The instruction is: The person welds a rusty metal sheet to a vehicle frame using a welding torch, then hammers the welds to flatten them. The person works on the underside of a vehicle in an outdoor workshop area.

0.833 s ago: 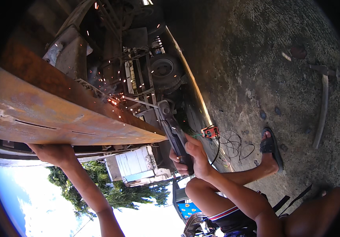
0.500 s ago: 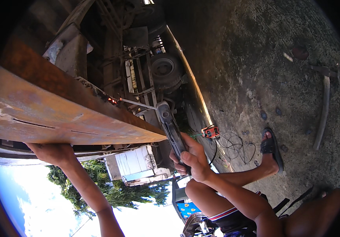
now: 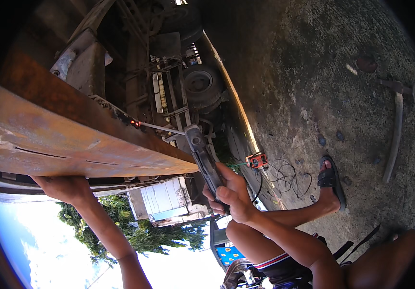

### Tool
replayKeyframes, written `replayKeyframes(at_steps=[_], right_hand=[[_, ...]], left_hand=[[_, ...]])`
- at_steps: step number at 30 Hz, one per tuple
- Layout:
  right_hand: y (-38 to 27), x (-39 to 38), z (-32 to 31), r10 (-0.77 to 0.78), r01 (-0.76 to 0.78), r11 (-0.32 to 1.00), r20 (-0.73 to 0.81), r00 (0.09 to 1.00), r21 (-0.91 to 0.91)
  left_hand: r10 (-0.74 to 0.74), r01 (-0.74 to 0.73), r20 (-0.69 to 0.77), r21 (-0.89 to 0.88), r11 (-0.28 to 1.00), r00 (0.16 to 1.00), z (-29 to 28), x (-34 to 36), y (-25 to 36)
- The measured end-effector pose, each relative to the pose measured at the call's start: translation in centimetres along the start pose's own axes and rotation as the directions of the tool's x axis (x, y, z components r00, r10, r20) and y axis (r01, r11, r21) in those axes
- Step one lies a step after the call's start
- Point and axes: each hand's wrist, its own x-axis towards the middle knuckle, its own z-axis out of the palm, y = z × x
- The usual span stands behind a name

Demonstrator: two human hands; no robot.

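A rusty steel beam (image 3: pixel 92 149) runs from the left edge toward the middle of the head view. My right hand (image 3: pixel 234 195) is closed around a black welding electrode holder (image 3: pixel 203 159). A thin welding rod (image 3: pixel 164 128) sticks out of its jaw toward the left. The rod's tip is at or very near a small glowing red spot (image 3: pixel 135 123) on the beam's dark, burnt edge; contact cannot be made out. My left hand (image 3: pixel 67 188) is against the beam's lower edge, its fingers hidden behind the metal.
A truck underside with a wheel (image 3: pixel 199 83) lies beyond the beam. On the concrete floor (image 3: pixel 289 58) at right are a long-handled hammer (image 3: pixel 397 130) and a sandalled foot (image 3: pixel 330 180). A red-orange box (image 3: pixel 257 161) sits by tangled black cable (image 3: pixel 289 178).
My right hand has shifted slightly left with the electrode holder, and the rod's tip has moved left along the burnt edge. The glowing patch looks smaller. My left hand stays where it was.
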Motion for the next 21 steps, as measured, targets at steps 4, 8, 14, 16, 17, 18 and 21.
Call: replayKeyframes(at_steps=[4,8,14,16,17,18,21], right_hand=[[-0.02,0.05,0.19,-0.004,0.004,1.0,-0.005,1.0,-0.007],[0.0,0.04,0.17,-0.005,0.005,1.0,-0.006,1.0,0.004],[0.17,-0.09,0.03,0.0,0.0,1.0,-0.001,1.0,-0.007],[0.23,-0.13,0.06,-0.003,0.003,1.0,-0.001,1.0,-0.011],[0.22,-0.11,0.02,-0.004,0.004,1.0,-0.001,1.0,-0.013],[0.2,-0.1,0.01,-0.006,0.006,1.0,0.0,1.0,-0.009],[0.01,0.09,-0.22,0.063,-0.067,0.99,0.039,0.997,0.121]], left_hand=[[-0.014,0.014,-0.015,0.011,1.0,1.0,0.36,-0.3,0.32],[-0.024,0.024,-0.016,0.008,1.0,1.0,0.52,-0.43,0.42],[-0.013,0.013,-0.008,0.021,1.0,1.0,0.09,-0.04,0.04],[-0.002,0.002,-0.009,0.028,1.0,1.0,0.0,0.0,-0.03],[-0.006,0.006,-0.001,0.019,1.0,1.0,-0.01,0.0,-0.04],[-0.013,0.013,-0.004,0.013,1.0,1.0,0.01,-0.03,-0.02],[-0.033,0.033,-0.018,-0.006,0.999,0.999,0.19,-0.08,0.11]])
